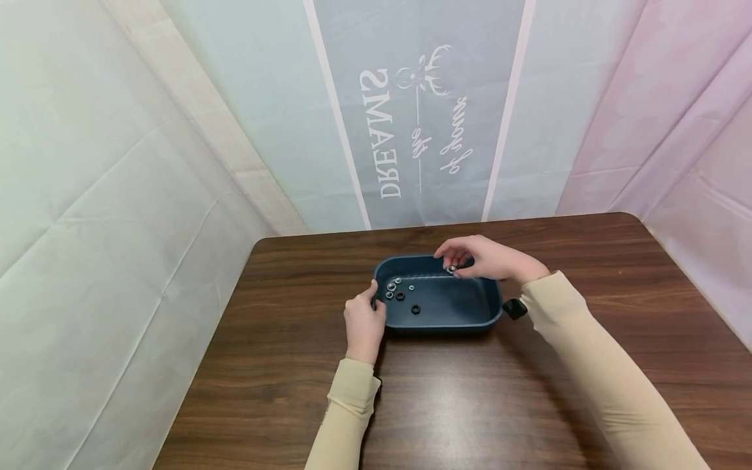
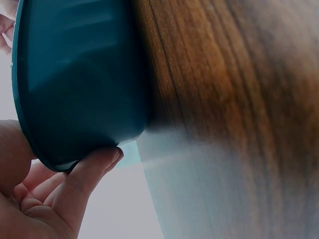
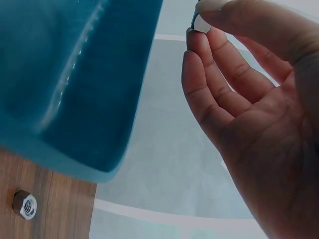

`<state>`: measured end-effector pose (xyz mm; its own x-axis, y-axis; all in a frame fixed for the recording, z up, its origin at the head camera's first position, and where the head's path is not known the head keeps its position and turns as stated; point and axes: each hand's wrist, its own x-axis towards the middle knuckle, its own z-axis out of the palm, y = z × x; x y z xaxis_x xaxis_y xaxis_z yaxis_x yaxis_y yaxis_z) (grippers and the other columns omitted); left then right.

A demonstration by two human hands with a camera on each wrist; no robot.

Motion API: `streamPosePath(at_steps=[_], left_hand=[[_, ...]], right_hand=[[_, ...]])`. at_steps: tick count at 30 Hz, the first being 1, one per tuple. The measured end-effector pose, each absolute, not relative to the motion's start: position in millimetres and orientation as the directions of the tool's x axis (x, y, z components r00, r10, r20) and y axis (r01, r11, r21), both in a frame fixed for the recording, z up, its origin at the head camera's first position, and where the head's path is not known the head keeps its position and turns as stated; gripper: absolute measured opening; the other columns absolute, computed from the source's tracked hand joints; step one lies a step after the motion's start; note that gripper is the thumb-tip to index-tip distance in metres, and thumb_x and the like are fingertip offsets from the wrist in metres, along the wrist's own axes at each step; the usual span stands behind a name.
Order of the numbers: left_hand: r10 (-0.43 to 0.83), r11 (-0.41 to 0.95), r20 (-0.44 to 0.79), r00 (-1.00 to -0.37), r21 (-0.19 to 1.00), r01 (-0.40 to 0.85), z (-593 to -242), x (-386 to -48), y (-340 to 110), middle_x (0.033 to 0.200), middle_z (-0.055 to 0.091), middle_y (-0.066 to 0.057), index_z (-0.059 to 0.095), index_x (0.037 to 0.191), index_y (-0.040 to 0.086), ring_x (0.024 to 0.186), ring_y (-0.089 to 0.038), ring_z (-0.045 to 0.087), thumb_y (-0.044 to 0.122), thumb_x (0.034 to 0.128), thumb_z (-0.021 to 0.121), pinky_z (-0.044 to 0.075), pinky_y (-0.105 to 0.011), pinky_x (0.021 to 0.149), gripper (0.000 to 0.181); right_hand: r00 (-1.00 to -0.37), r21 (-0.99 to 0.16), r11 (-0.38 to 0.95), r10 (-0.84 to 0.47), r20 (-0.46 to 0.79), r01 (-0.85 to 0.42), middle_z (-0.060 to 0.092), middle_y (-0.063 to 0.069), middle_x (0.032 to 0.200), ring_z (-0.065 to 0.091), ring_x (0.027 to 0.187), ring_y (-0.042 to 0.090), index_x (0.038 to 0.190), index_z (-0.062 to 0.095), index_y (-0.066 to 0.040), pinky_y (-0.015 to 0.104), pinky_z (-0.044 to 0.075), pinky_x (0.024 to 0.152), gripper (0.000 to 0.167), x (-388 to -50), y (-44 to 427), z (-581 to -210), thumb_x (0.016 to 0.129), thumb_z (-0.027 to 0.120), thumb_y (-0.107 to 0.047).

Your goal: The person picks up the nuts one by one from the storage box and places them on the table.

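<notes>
A dark blue rectangular tray stands on the wooden table. My left hand grips its left end, and in the left wrist view the thumb and fingers hold the tray wall. Above the tray's back right part, my right hand pinches a shiny hex nut between thumb and fingertips. Only a bit of that nut shows in the right wrist view. Inside the tray, toward the left, lie several silver nuts and black nuts.
A silver hex nut lies on the table outside the tray in the right wrist view. The brown wooden table extends on both sides. Behind it hangs a printed cloth.
</notes>
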<state>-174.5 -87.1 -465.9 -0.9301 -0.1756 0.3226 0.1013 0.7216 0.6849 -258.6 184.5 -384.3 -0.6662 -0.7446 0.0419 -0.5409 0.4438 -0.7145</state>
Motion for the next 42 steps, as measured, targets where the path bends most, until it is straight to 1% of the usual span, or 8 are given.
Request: streamPosePath(at_steps=[5,10,17,22,28,33,39,42], left_hand=[[-0.174,0.719,0.319,-0.932,0.687,0.102,-465,-174,-87,0.113,0.066,-0.018,0.065,0.124,0.005,0.037,-0.009,0.032,-0.003,0.0830,0.065,0.034,-0.025,0.040,0.042],[-0.178,0.715,0.318,-0.931,0.692,0.099,-466,-174,-88,0.113,0.066,-0.018,0.065,0.124,0.005,0.036,-0.009,0.030,-0.003,0.0833,0.065,0.033,-0.024,0.040,0.042],[-0.171,0.727,0.305,-0.937,0.681,0.089,-467,-173,-88,0.106,0.068,-0.020,0.063,0.127,0.007,0.035,-0.010,0.027,-0.002,0.0843,0.064,0.031,-0.025,0.040,0.044],[-0.173,0.724,0.310,-0.935,0.684,0.093,-467,-173,-88,0.112,0.067,-0.018,0.064,0.126,0.007,0.036,-0.010,0.029,-0.003,0.0838,0.065,0.033,-0.025,0.041,0.044],[-0.172,0.722,0.312,-0.934,0.686,0.096,-467,-173,-88,0.110,0.067,-0.018,0.063,0.126,0.007,0.035,-0.009,0.029,-0.003,0.0840,0.065,0.032,-0.025,0.041,0.043],[-0.169,0.729,0.326,-0.930,0.677,0.105,-466,-173,-88,0.106,0.068,-0.019,0.064,0.126,0.007,0.035,-0.009,0.027,-0.003,0.0837,0.065,0.031,-0.025,0.041,0.043],[-0.165,0.728,0.330,-0.930,0.677,0.111,-466,-173,-88,0.100,0.069,-0.020,0.063,0.126,0.006,0.035,-0.009,0.028,-0.003,0.0840,0.064,0.031,-0.024,0.041,0.043],[-0.168,0.727,0.335,-0.927,0.677,0.113,-466,-172,-88,0.103,0.069,-0.019,0.064,0.125,0.006,0.036,-0.009,0.028,-0.003,0.0836,0.065,0.031,-0.025,0.041,0.043]], right_hand=[[-0.668,-0.711,0.448,-0.743,0.041,-0.542,0.061,0.005,0.099,0.058,0.090,0.017,0.126,0.057,-0.007,0.037,0.049,0.084,0.041,-257,191,-388,0.087,0.065,0.002],[-0.679,-0.709,0.457,-0.733,0.042,-0.537,0.062,0.005,0.100,0.057,0.091,0.017,0.126,0.056,-0.009,0.036,0.049,0.085,0.042,-255,197,-390,0.087,0.065,0.002],[-0.699,-0.705,0.457,-0.711,0.076,-0.542,0.063,0.006,0.100,0.058,0.090,0.017,0.125,0.057,-0.009,0.038,0.049,0.083,0.042,-254,210,-395,0.086,0.065,0.004],[-0.711,-0.716,0.444,-0.695,0.104,-0.539,0.063,0.010,0.100,0.058,0.090,0.019,0.124,0.057,-0.007,0.041,0.050,0.082,0.043,-252,221,-399,0.084,0.066,0.006],[-0.741,-0.717,0.468,-0.664,0.100,-0.517,0.063,0.011,0.101,0.059,0.090,0.018,0.123,0.058,-0.007,0.038,0.050,0.080,0.041,-251,232,-403,0.085,0.067,0.005],[-0.753,-0.728,0.471,-0.650,0.096,-0.499,0.063,0.013,0.102,0.059,0.091,0.019,0.124,0.058,-0.004,0.038,0.050,0.081,0.040,-250,238,-407,0.086,0.067,0.003],[-0.765,-0.723,0.479,-0.635,0.106,-0.498,0.064,0.009,0.101,0.059,0.089,0.018,0.123,0.058,-0.002,0.036,0.051,0.079,0.040,-250,247,-412,0.085,0.068,0.003],[-0.773,-0.723,0.486,-0.625,0.105,-0.491,0.064,0.009,0.100,0.060,0.089,0.018,0.123,0.058,-0.002,0.034,0.051,0.079,0.040,-249,252,-414,0.085,0.068,0.003]])
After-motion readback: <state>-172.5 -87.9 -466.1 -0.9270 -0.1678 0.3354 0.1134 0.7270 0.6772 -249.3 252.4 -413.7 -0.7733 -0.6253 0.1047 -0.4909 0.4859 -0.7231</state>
